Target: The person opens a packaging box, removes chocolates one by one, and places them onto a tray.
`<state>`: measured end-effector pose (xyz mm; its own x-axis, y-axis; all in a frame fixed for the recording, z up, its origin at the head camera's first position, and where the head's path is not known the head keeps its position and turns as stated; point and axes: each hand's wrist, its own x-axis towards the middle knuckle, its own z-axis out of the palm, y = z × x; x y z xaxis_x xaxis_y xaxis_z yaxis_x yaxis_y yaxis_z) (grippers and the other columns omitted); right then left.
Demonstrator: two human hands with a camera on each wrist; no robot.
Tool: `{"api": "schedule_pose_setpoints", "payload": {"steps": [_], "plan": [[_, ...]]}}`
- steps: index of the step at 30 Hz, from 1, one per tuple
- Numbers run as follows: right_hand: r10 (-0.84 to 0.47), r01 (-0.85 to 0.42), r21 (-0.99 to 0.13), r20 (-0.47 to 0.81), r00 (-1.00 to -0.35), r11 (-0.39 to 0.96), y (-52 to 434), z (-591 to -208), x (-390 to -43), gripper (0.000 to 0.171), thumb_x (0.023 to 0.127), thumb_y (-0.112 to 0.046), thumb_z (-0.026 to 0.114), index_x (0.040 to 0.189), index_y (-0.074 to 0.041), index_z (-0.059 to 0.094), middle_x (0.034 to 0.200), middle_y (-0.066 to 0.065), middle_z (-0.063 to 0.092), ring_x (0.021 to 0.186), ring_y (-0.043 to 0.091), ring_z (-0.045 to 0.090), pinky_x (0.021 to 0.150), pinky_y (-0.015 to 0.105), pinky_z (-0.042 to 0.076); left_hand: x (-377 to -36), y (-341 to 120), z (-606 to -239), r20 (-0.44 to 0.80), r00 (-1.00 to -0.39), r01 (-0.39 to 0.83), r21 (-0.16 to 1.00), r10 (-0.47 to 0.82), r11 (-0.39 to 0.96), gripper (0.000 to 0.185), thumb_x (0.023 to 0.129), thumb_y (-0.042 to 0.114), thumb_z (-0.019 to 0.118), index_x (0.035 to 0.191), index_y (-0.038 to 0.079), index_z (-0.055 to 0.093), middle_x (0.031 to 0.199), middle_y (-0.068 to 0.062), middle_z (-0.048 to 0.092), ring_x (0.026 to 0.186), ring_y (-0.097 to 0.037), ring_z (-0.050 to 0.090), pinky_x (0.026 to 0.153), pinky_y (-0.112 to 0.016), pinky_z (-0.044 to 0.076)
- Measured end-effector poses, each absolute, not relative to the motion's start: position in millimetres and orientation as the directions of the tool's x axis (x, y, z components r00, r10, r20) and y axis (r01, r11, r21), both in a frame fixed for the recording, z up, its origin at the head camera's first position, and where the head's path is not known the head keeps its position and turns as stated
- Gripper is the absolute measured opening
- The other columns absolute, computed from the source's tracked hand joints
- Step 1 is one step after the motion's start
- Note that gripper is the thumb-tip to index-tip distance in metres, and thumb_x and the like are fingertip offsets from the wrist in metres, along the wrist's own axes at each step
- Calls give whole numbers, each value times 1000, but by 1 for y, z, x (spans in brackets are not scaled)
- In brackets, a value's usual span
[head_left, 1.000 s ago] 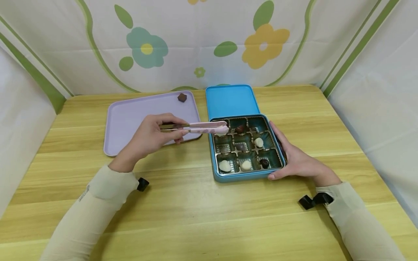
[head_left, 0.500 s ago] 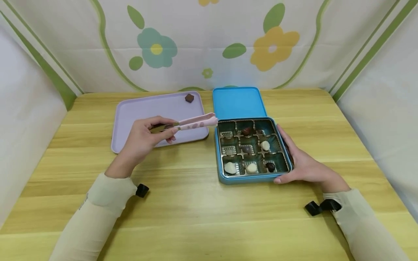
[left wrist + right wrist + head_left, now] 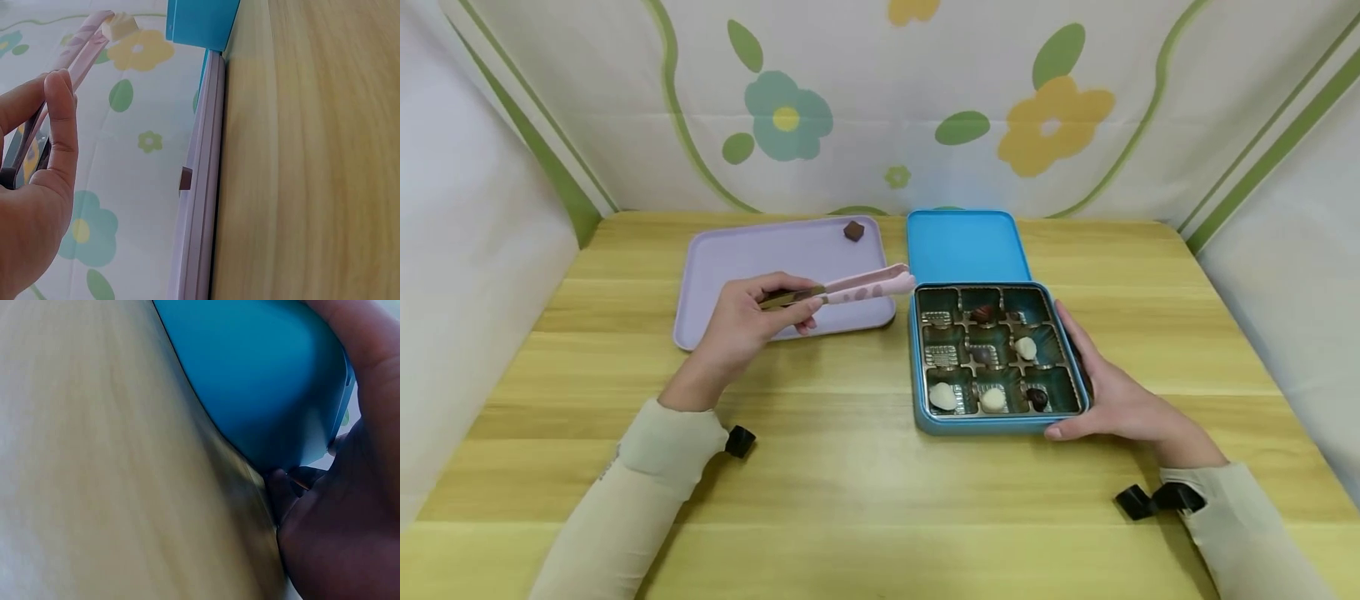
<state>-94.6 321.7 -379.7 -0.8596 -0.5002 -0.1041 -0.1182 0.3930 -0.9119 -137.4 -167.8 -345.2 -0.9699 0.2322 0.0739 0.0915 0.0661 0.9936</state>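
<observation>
My left hand (image 3: 752, 312) grips pink tongs (image 3: 857, 288), whose tips pinch a small white chocolate (image 3: 120, 26) above the right edge of the lilac tray (image 3: 737, 267). In the left wrist view the left hand (image 3: 34, 187) squeezes the tongs (image 3: 78, 59). A blue tin (image 3: 996, 421) holds a gold-edged insert with several white and dark chocolates (image 3: 1026, 347). My right hand (image 3: 1112, 392) holds the tin's right side with thumb along its front corner; in the right wrist view the right hand (image 3: 350, 506) presses against the tin (image 3: 250, 381).
One brown chocolate (image 3: 853, 231) lies at the tray's far right corner. The tin's blue lid (image 3: 966, 246) lies flat behind the tin. The wooden table (image 3: 850, 483) is walled on three sides by flowered cloth (image 3: 880, 100).
The tongs have lifted out of the tin's far-left cell with the white chocolate and moved left to the tray's edge. The right hand has stayed on the tin.
</observation>
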Motion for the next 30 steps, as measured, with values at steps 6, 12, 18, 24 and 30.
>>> {"api": "schedule_pose_setpoints", "payload": {"steps": [6, 12, 18, 24, 30], "plan": [[-520, -116, -913, -116, -846, 391, 321, -381, -96, 157, 71, 7, 96, 171, -41, -14, 181, 18, -6, 136, -6, 51, 102, 12, 49, -135, -170, -347, 66, -972, 82, 995, 225, 62, 25, 98, 7, 79, 120, -5, 77, 102, -2, 79, 76, -16, 76, 75, -29, 66], [-521, -105, -908, -135, -843, 406, 323, -383, -93, 156, 72, 5, 96, 171, -41, -16, 182, 15, -7, 140, -10, 43, 105, 8, 43, -133, -171, -350, 57, -972, 78, 994, 227, 82, 25, 98, 9, 80, 120, -4, 77, 100, -4, 79, 75, -16, 73, 74, -28, 65], [-499, -115, -895, -130, -857, 430, 323, -379, -93, 157, 71, 3, 97, 171, -42, -14, 182, 11, -5, 145, -6, 38, 106, 7, 40, -140, -175, -351, 33, -981, 55, 992, 192, 111, 29, 99, 15, 81, 122, -2, 78, 102, -12, 79, 78, -21, 74, 76, -27, 65], [-498, -119, -886, -137, -856, 448, 324, -377, -95, 157, 71, 0, 99, 171, -42, -15, 183, 7, -7, 153, 22, 37, 106, 7, 40, -151, -183, -353, -43, -995, -35, 996, 94, 83, 35, 98, 18, 83, 124, -3, 76, 96, -2, 80, 77, -17, 75, 76, -26, 65], [-496, -105, -890, -147, -856, 445, 323, -377, -93, 157, 72, 0, 98, 170, -43, -15, 183, 7, -6, 154, 23, 38, 107, 8, 40, -166, -181, -360, -123, -992, -124, 989, -22, 83, 39, 97, 23, 84, 127, -2, 75, 104, -4, 82, 78, -10, 75, 79, -23, 64]]}}
